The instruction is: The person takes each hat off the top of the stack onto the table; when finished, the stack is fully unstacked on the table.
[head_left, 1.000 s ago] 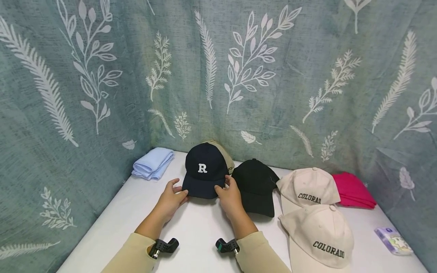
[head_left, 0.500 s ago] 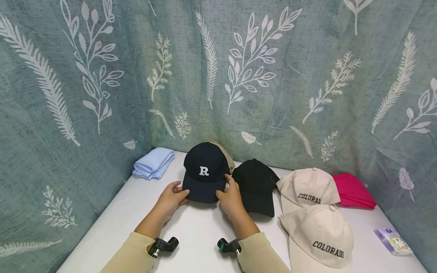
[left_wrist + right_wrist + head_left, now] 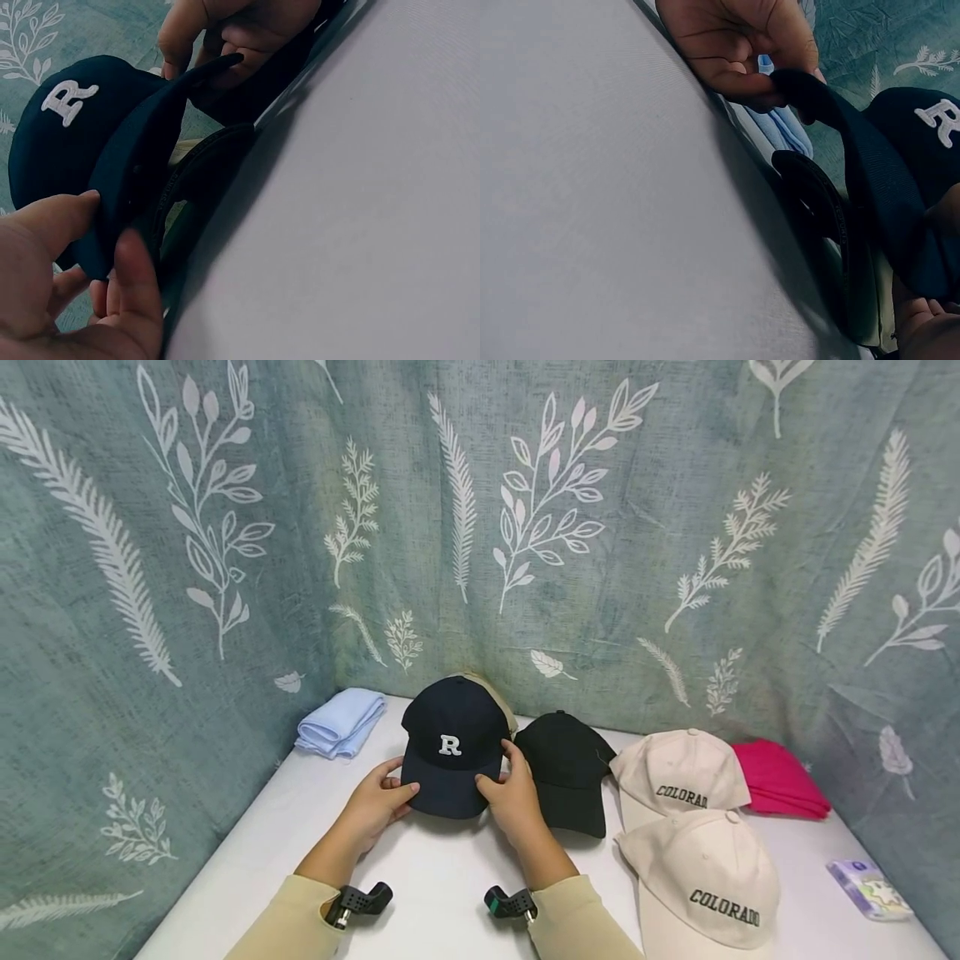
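Note:
A navy baseball cap [image 3: 455, 718] with a white letter R faces me at the back of the table. My left hand [image 3: 375, 802] pinches one side of its brim, thumb on top. At the brim's other side my right hand [image 3: 516, 793] grips with thumb and fingers. The left wrist view shows the brim [image 3: 139, 150] raised above the white surface, with a curved dark band under it. Behind the navy cap, a beige cap [image 3: 491, 691] is mostly hidden. A black cap [image 3: 562, 768] lies just right of my right hand.
Two cream COLORADO caps [image 3: 686, 768] overlap at the right, before a folded red cloth [image 3: 780, 781]. A small purple-and-white packet [image 3: 870, 890] lies near the right edge. Folded light-blue cloth [image 3: 341, 720] sits at the back left. Patterned curtains [image 3: 480, 527] enclose the table.
The navy cap has come a little toward me, and its brim sits lower in the head view. Both hands have kept their hold on the brim. The other caps stay put.

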A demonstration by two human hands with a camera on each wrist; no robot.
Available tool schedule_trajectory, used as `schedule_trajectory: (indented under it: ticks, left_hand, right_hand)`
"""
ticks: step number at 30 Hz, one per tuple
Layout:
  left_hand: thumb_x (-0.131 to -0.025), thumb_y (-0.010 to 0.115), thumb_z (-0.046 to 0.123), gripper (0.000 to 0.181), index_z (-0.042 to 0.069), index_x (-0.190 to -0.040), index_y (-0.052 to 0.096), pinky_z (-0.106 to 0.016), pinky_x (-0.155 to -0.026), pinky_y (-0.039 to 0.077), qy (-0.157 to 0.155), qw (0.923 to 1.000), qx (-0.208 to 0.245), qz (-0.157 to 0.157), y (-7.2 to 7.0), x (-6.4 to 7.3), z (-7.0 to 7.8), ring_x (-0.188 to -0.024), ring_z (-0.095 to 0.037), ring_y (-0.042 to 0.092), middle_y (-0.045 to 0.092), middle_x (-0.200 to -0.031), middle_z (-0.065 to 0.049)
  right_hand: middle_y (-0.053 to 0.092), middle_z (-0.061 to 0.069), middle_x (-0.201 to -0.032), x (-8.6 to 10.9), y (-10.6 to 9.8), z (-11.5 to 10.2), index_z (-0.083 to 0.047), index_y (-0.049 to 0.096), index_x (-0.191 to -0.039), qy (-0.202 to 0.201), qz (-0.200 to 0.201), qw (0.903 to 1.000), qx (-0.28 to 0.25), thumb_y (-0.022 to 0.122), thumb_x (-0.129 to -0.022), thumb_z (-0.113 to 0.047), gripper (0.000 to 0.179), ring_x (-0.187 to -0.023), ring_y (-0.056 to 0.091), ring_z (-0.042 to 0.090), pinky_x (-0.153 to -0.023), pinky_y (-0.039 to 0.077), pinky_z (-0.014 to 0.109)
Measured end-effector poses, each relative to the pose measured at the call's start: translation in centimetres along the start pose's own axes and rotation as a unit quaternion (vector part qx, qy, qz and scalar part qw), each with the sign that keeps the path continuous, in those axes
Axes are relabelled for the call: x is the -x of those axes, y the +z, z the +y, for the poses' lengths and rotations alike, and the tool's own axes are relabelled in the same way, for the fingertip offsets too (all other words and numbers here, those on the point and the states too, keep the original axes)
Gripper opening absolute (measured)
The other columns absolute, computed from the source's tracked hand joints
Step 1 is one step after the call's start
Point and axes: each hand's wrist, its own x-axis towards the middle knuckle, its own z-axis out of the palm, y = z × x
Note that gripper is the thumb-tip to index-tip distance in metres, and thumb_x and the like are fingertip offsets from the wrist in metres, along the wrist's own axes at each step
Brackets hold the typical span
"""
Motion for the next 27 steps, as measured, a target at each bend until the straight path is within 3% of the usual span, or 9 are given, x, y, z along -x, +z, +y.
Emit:
schedule_trajectory:
  ticks: [5,10,15,22,27]
  left_hand:
    - [-0.094,0.075,0.005,0.069,0.008,-0.156,0.045,-0.025,-0.072,0.058,0.006,0.9999,0.004,-0.011,0.6,0.2,0.0,-0.084,-0.014,0.055,0.042,-0.104,-0.006]
    - [-0.093,0.076,0.005,0.070,0.009,-0.155,0.045,-0.024,-0.069,0.057,0.009,0.9997,0.001,-0.021,1.0,0.8,0.5,-0.080,-0.013,0.055,0.042,-0.104,-0.005]
    - [-0.092,0.077,0.006,0.072,0.008,-0.155,0.043,-0.026,-0.069,0.057,0.009,0.9994,-0.005,-0.033,1.3,1.3,0.9,-0.078,-0.015,0.055,0.043,-0.103,-0.005]
    - [-0.089,0.079,0.005,0.070,0.005,-0.151,0.045,-0.029,-0.064,0.055,0.012,0.9992,-0.016,-0.035,1.6,1.6,0.8,-0.068,-0.017,0.055,0.045,-0.107,-0.009]
    - [-0.091,0.077,0.006,0.063,0.002,-0.146,0.045,-0.029,-0.060,0.054,0.017,0.9983,-0.009,-0.056,1.7,1.8,0.4,-0.062,-0.016,0.055,0.049,-0.100,-0.007]
  right_hand:
    - [0.024,0.013,-0.169,0.2,-0.6,0.0,-0.018,0.036,-0.161,-0.014,0.018,0.9996,-0.015,0.074,-0.092,-0.011,0.078,-0.119,0.062,0.030,-0.094,0.058,0.039]
    - [0.026,0.010,-0.168,0.3,-1.1,-0.4,-0.021,0.034,-0.162,-0.020,0.030,0.9991,-0.022,0.075,-0.092,-0.016,0.080,-0.134,0.055,0.038,-0.106,0.052,0.052]
    - [0.027,0.013,-0.169,0.6,-1.7,-1.2,-0.018,0.033,-0.162,-0.030,0.036,0.9982,-0.037,0.075,-0.093,-0.018,0.080,-0.147,0.042,0.045,-0.119,0.039,0.058]
    - [0.040,0.014,-0.161,0.9,-2.6,-1.5,-0.016,0.038,-0.159,-0.047,0.048,0.9966,-0.048,0.077,-0.092,-0.016,0.077,-0.144,0.047,0.037,-0.118,0.040,0.059]
    - [0.040,0.014,-0.157,1.6,-3.2,-1.6,-0.017,0.040,-0.158,-0.047,0.057,0.9967,-0.033,0.078,-0.091,-0.020,0.077,-0.148,0.041,0.032,-0.123,0.035,0.057]
